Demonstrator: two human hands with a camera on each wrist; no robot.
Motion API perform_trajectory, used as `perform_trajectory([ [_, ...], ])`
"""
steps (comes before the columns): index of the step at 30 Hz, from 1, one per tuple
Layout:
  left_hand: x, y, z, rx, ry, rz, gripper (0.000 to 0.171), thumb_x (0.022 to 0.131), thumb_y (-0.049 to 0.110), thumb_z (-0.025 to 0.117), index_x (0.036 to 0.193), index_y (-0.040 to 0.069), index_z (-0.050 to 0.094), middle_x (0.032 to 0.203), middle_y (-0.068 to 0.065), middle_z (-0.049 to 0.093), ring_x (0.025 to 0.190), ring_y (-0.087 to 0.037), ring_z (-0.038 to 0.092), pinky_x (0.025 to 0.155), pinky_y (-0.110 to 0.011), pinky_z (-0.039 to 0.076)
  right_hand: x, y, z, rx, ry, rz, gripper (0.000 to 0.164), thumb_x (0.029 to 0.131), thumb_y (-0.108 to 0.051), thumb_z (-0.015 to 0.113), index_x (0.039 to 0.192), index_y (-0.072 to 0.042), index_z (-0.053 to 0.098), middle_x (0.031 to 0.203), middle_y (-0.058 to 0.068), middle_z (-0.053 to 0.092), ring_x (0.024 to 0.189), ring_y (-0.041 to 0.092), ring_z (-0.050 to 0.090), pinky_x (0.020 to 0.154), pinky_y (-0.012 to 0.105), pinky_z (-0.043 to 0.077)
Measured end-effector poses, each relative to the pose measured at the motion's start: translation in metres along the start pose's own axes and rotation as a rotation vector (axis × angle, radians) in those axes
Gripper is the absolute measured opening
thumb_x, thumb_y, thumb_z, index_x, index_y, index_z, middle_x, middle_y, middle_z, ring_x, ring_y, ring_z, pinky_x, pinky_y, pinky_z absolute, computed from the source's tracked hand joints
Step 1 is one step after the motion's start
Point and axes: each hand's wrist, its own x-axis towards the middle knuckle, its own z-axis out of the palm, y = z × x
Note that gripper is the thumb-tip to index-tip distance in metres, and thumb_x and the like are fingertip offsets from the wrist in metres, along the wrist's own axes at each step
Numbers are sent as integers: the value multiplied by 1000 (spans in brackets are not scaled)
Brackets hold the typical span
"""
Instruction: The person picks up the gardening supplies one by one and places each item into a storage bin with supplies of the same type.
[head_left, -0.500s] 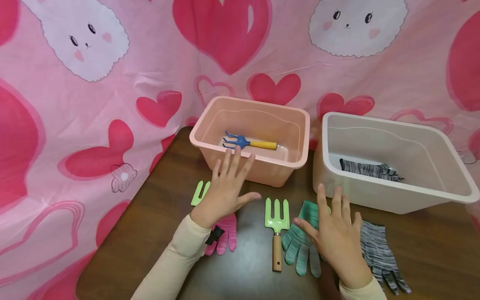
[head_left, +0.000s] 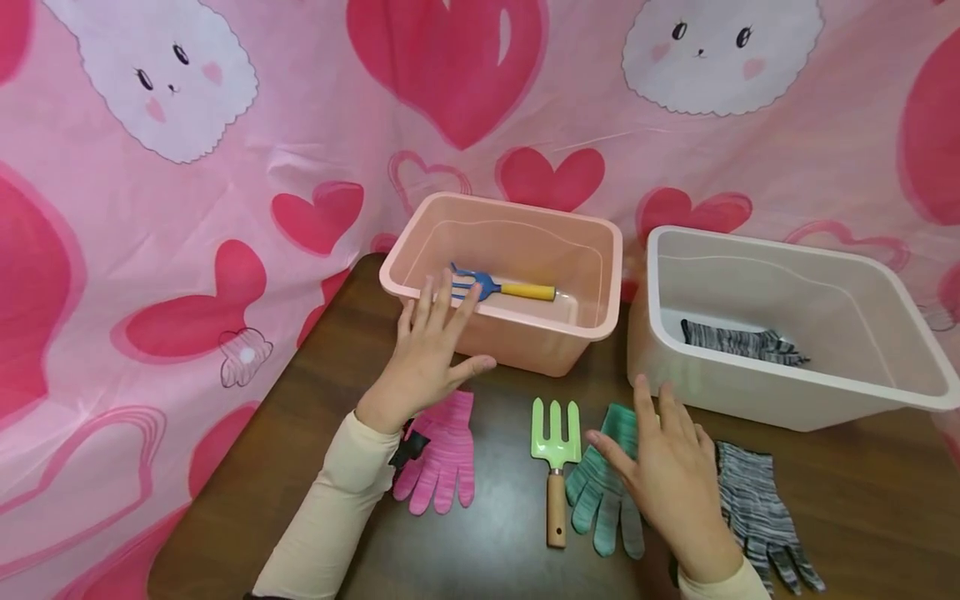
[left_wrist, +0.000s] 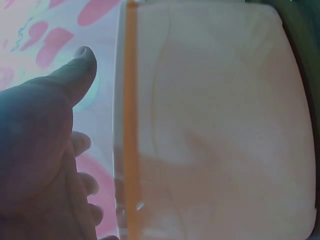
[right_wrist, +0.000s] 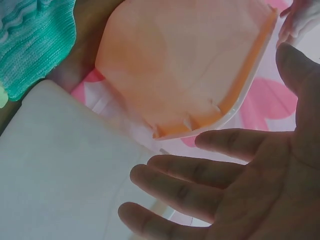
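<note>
My left hand (head_left: 420, 358), fingers spread and holding nothing, hovers before the pink bin (head_left: 525, 346). Inside that bin lies a blue claw rake (head_left: 487, 286) with a yellow handle, partly covered by my fingertips. A pink glove (head_left: 442, 462) lies beside my left wrist. My right hand (head_left: 671, 475) hovers with straight fingers, empty too, over the table between a green glove (head_left: 600, 500) and a grey-black glove (head_left: 761, 500). Left of the green glove lies a light green hand fork (head_left: 556, 450) with a wooden handle. In the right wrist view, the right palm (right_wrist: 270, 190) holds nothing.
The white-grey bin (head_left: 780, 383) stands right of the pink one, with another grey-black glove (head_left: 742, 342) inside. Both bins stand at the back of the dark wooden table (head_left: 300, 467). A pink heart-patterned cloth (head_left: 315, 108) hangs behind it.
My left hand has shifted left, uncovering more of the pink glove and hiding the light green pronged tool seen by that wrist before. My right hand has barely moved.
</note>
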Motion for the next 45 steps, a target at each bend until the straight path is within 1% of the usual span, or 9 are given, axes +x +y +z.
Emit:
perform_trajectory([
  [5, 4, -11, -9, -2, -4, -30, 98, 92, 52, 69, 164, 16, 12, 167, -18, -9, 151, -39, -12, 116, -65, 2, 0, -3, -1, 9, -14, 4, 97, 92, -63, 63, 157, 1, 31, 147, 40, 37, 130, 57, 39, 98, 78, 30],
  [9, 7, -19, -15, -5, -8, -39, 97, 93, 51, 68, 164, 18, 11, 167, -19, -8, 151, -39, -11, 116, -65, 1, 0, -5, 0, 21, -28, 3, 97, 93, -63, 61, 157, 3, 30, 145, 39, 40, 128, 56, 43, 97, 75, 34],
  [14, 11, -30, -19, 37, 14, -41, 95, 93, 53, 66, 164, 18, 14, 167, -21, -5, 151, -45, -4, 115, -67, 4, -1, -6, 1, 30, -41, -4, 95, 94, -63, 60, 156, 3, 31, 141, 36, 45, 123, 54, 49, 95, 71, 40],
  [17, 14, -39, -20, 55, 14, -50, 95, 93, 54, 66, 164, 18, 14, 167, -21, -4, 150, -46, -4, 116, -67, 4, -1, -8, 2, 35, -46, 3, 94, 94, -63, 59, 156, 2, 31, 138, 35, 49, 120, 52, 51, 94, 69, 41],
  [24, 24, -58, -24, 5, -8, -67, 93, 93, 55, 64, 164, 22, 14, 167, -21, -1, 151, -42, -10, 116, -64, -1, -2, -13, 6, 34, -69, 21, 92, 94, -62, 60, 156, 1, 34, 131, 33, 55, 114, 49, 56, 89, 65, 47],
  [31, 34, -79, -28, -9, -15, -79, 92, 95, 59, 58, 164, 21, 12, 168, -17, -5, 151, -38, -13, 116, -65, 0, -4, -21, 9, 28, -111, 42, 92, 94, -66, 57, 156, -2, 34, 129, 32, 58, 111, 47, 59, 83, 62, 51],
  [38, 42, -94, -31, -51, -16, -77, 89, 97, 59, 55, 164, 18, 13, 168, -18, -3, 152, -39, -5, 114, -68, 5, -10, -32, 10, 39, -151, 88, 94, 92, -71, 54, 158, -6, 34, 133, 30, 56, 113, 46, 59, 78, 59, 54],
  [42, 45, -100, -30, -92, -16, -77, 89, 96, 59, 55, 164, 19, 13, 168, -17, -3, 152, -40, 0, 113, -70, 8, -15, -35, 14, 42, -142, 89, 95, 92, -74, 51, 156, -5, 37, 132, 29, 58, 110, 44, 61, 76, 58, 55],
  [45, 44, -104, -28, -126, -6, -70, 92, 95, 66, 51, 164, 18, 13, 168, -17, -2, 152, -41, 6, 113, -71, 12, -18, -38, 19, 39, -142, 82, 92, 92, -68, 58, 156, -5, 37, 128, 29, 60, 105, 44, 63, 76, 58, 55],
])
